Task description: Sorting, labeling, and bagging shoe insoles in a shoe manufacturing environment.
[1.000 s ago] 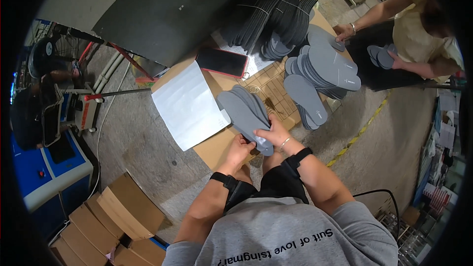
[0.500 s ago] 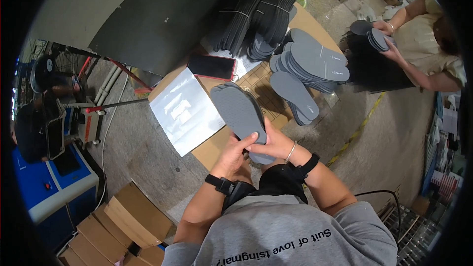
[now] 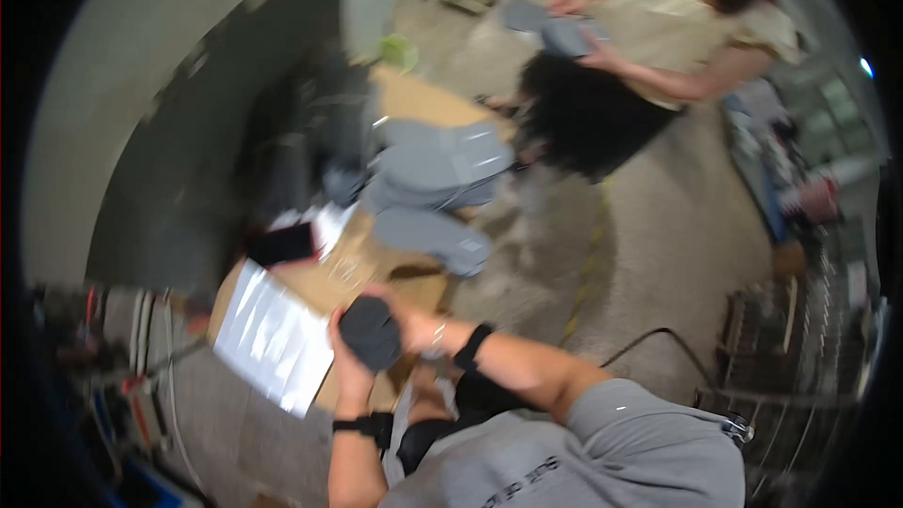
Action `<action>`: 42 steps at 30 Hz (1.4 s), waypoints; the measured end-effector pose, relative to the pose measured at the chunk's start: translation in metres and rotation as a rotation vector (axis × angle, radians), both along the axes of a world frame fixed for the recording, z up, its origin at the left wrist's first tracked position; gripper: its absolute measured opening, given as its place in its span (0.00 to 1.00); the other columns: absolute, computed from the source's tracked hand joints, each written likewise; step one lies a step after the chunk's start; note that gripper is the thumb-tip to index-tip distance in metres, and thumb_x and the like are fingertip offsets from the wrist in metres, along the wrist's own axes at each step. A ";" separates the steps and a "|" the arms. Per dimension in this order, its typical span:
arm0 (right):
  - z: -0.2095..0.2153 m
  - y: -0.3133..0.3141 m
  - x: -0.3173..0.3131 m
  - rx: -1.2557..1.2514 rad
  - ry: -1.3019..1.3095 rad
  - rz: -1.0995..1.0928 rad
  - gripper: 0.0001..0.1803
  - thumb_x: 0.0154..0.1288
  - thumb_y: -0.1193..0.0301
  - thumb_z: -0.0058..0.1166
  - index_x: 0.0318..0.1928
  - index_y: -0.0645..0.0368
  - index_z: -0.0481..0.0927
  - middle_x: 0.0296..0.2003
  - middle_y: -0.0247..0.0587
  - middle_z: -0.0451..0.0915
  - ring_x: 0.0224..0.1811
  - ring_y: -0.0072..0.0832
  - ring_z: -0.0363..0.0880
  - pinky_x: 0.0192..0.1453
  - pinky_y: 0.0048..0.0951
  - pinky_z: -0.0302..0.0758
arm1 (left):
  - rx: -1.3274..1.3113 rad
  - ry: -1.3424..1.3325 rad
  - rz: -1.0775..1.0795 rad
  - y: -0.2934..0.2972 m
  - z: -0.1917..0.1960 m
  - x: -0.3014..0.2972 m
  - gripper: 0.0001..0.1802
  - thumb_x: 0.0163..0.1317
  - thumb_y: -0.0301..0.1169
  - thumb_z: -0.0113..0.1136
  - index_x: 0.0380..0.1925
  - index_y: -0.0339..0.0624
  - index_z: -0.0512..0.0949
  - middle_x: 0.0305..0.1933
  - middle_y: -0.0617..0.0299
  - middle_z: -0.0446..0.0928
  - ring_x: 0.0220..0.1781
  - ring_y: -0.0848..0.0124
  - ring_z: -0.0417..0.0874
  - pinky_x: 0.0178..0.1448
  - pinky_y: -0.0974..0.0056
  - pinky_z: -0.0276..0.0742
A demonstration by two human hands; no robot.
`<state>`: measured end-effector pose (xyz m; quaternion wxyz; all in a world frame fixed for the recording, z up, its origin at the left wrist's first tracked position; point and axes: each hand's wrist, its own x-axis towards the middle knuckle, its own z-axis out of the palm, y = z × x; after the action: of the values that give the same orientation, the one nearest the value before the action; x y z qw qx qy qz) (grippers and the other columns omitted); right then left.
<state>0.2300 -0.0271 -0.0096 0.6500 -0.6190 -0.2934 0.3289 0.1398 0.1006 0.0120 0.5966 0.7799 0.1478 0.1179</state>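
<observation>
Between my two hands is a stack of dark grey shoe insoles (image 3: 370,335), stood on end so that a rounded end points up at me. My left hand (image 3: 348,363) wraps its left side and my right hand (image 3: 411,320) closes round its right side. Motion blurs the fingers. Beyond my hands, grey insoles (image 3: 442,155) lie piled on a cardboard surface (image 3: 320,287). A smaller group of insoles (image 3: 428,233) lies on the near side of that pile. To the left of my hands is a shiny white plastic sheet or bag (image 3: 273,339).
A dark phone with a red edge (image 3: 282,243) lies behind the white sheet. Blurred dark bundles (image 3: 306,141) stand against a dark panel (image 3: 198,179). At the upper right another person (image 3: 658,14) holds grey insoles (image 3: 572,38). A wire rack (image 3: 781,339) stands at the right.
My view has swung to the right. The insole stack, which lay slanted with its broad face showing, is now tipped up with its end toward me. Both hands still hold it.
</observation>
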 end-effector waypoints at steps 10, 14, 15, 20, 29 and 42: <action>0.012 0.048 -0.005 -0.229 -0.158 -0.226 0.41 0.44 0.68 0.54 0.61 0.64 0.56 0.56 0.54 0.61 0.62 0.45 0.58 0.67 0.37 0.52 | -1.011 0.090 0.289 0.009 -0.010 -0.005 0.21 0.49 0.18 0.60 0.47 0.33 0.72 0.49 0.57 0.73 0.52 0.69 0.73 0.58 0.63 0.68; 0.079 0.006 0.013 -0.475 -0.497 -0.122 0.43 0.57 0.50 0.50 0.61 0.70 0.54 0.55 0.65 0.63 0.58 0.55 0.61 0.64 0.41 0.56 | -1.046 0.165 0.248 0.020 0.028 -0.005 0.18 0.50 0.23 0.59 0.44 0.33 0.73 0.42 0.59 0.76 0.44 0.67 0.76 0.52 0.65 0.71; 0.075 0.010 0.005 -0.377 -0.252 -0.115 0.40 0.61 0.49 0.45 0.61 0.70 0.55 0.55 0.65 0.63 0.59 0.54 0.61 0.64 0.41 0.57 | -1.041 0.206 0.225 0.015 0.029 -0.003 0.21 0.50 0.23 0.58 0.47 0.35 0.71 0.45 0.60 0.75 0.47 0.68 0.75 0.53 0.64 0.70; 0.073 0.009 -0.025 -0.334 -0.062 -0.214 0.32 0.68 0.54 0.35 0.60 0.70 0.56 0.55 0.62 0.65 0.61 0.50 0.60 0.64 0.40 0.57 | -1.131 0.154 0.281 -0.002 0.049 0.003 0.19 0.47 0.22 0.56 0.43 0.33 0.73 0.42 0.59 0.76 0.45 0.67 0.76 0.53 0.64 0.71; 0.042 -0.076 0.097 -0.913 -0.742 -0.494 0.25 0.51 0.63 0.60 0.47 0.64 0.72 0.45 0.50 0.72 0.51 0.43 0.67 0.56 0.40 0.65 | -1.043 0.265 0.334 0.006 0.054 0.005 0.26 0.44 0.18 0.57 0.49 0.36 0.70 0.44 0.60 0.75 0.46 0.64 0.75 0.54 0.63 0.71; -0.009 -0.084 0.115 -0.796 -0.124 -0.378 0.41 0.44 0.61 0.66 0.54 0.73 0.63 0.50 0.63 0.70 0.55 0.50 0.69 0.60 0.35 0.66 | -1.350 0.416 0.329 -0.017 0.009 0.022 0.17 0.48 0.21 0.56 0.41 0.28 0.74 0.39 0.53 0.78 0.42 0.60 0.79 0.53 0.58 0.74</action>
<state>0.3453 -0.1112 -0.0184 0.3911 -0.8823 -0.0638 0.2538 0.1617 0.0841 0.0209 0.8822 0.2155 0.4142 -0.0619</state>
